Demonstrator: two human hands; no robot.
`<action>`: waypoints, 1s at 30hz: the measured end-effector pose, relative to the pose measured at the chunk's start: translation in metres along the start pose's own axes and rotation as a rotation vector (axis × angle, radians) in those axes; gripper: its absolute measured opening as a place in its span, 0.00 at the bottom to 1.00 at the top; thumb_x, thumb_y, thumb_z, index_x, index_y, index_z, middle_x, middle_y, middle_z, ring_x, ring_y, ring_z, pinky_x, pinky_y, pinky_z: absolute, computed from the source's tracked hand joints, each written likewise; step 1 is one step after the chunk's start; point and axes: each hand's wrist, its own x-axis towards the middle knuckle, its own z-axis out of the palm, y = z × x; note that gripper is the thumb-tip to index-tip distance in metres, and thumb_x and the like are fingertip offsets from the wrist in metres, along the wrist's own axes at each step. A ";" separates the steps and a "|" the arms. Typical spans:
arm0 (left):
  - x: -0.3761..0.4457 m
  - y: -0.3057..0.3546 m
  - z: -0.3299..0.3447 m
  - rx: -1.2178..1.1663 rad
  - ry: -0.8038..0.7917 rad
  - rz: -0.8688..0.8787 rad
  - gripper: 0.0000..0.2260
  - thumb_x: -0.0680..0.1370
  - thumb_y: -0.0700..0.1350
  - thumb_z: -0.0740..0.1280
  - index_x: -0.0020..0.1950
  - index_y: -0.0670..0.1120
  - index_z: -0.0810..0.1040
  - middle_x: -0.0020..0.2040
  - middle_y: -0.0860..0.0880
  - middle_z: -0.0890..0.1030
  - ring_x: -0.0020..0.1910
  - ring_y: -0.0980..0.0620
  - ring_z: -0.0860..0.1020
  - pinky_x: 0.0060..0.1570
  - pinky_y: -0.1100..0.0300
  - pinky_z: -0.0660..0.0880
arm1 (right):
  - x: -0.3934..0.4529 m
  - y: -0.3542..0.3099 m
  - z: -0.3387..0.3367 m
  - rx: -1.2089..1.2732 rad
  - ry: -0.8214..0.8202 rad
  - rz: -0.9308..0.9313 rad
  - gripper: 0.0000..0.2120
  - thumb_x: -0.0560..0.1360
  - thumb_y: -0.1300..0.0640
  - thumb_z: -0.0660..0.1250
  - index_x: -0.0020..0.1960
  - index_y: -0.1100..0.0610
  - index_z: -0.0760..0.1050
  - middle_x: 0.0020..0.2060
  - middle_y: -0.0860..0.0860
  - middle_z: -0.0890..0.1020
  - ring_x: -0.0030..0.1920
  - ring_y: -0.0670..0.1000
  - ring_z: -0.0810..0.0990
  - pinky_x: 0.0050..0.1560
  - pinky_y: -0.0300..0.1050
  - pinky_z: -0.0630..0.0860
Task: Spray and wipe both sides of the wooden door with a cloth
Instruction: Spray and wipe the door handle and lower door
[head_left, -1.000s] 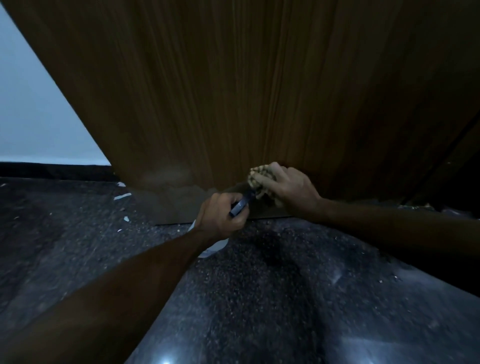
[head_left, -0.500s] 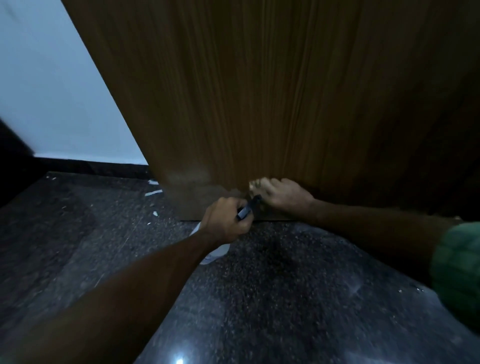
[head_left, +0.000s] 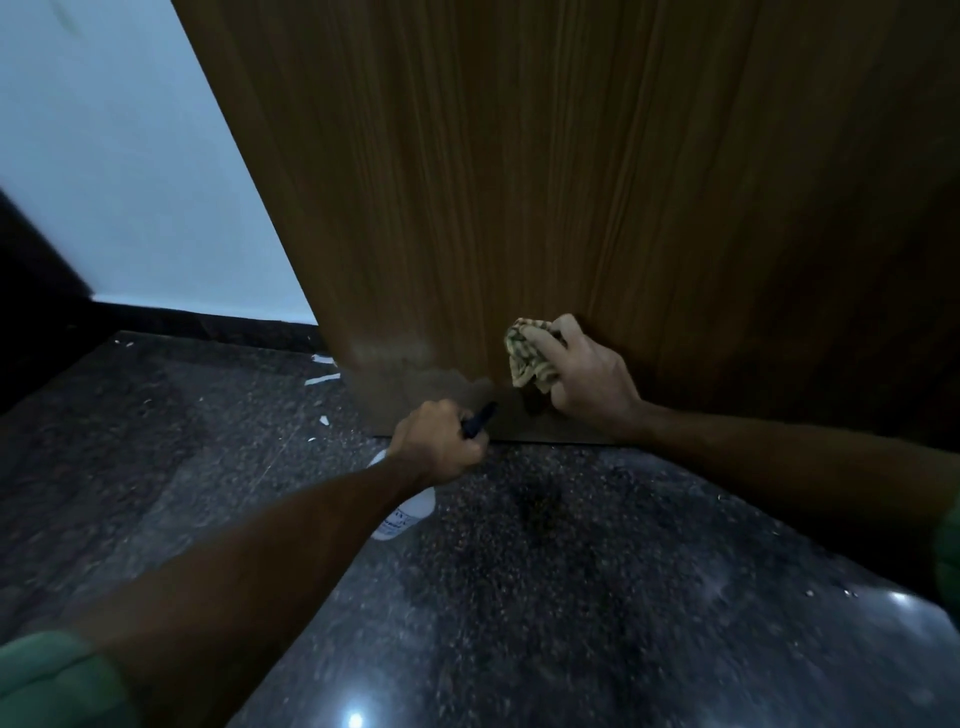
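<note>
Looking down, we are seeing a pale wall (head_left: 130, 171) at far left, with a dark skirting strip (head_left: 208, 319) running along its foot and a few white scraps (head_left: 322, 379) lying on the speckled dark floor (head_left: 571, 597) beside the door's edge. Our left hand (head_left: 439, 441) is wrapping its curled fingers round the neck of a spray bottle (head_left: 402, 514); the bottle's white body is hanging below the fist, mostly hidden by our forearm, and its dark nozzle (head_left: 480, 418) is poking out past the knuckles toward the bottom of the wooden door (head_left: 571, 182). Whether a finger is squeezing the trigger, we cannot tell, since the light is dim. Just ahead of those fingers a dull, greyish patch (head_left: 415, 374) is showing on the wood, possibly wet. To the right, our right hand (head_left: 587, 379) is gripping a bunched, patterned cloth (head_left: 527, 358), thumb and fingers closing round it, and is pressing it against the door low down, near the bottom edge. The two hands are sitting near each other without touching. Green sleeves (head_left: 52, 680) are showing at both lower corners.
</note>
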 end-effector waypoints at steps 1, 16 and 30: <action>0.000 -0.003 0.000 0.008 0.003 -0.008 0.17 0.78 0.52 0.69 0.33 0.47 0.69 0.31 0.48 0.74 0.32 0.44 0.75 0.31 0.55 0.67 | 0.002 0.000 0.001 -0.007 -0.005 -0.008 0.33 0.67 0.67 0.73 0.71 0.57 0.73 0.57 0.58 0.73 0.41 0.54 0.79 0.33 0.40 0.75; 0.023 -0.071 0.003 -0.136 0.167 0.144 0.17 0.78 0.53 0.68 0.33 0.49 0.69 0.28 0.50 0.75 0.29 0.47 0.76 0.31 0.56 0.65 | 0.031 -0.051 0.112 -0.199 -0.084 -0.360 0.19 0.79 0.58 0.67 0.69 0.57 0.69 0.58 0.57 0.74 0.39 0.51 0.81 0.30 0.43 0.78; 0.019 -0.118 -0.024 -0.186 0.244 0.073 0.17 0.76 0.53 0.65 0.31 0.47 0.69 0.26 0.50 0.74 0.27 0.47 0.75 0.28 0.56 0.62 | 0.055 -0.086 0.104 -0.082 0.002 -0.265 0.26 0.73 0.63 0.66 0.72 0.58 0.72 0.56 0.57 0.75 0.43 0.54 0.81 0.34 0.45 0.80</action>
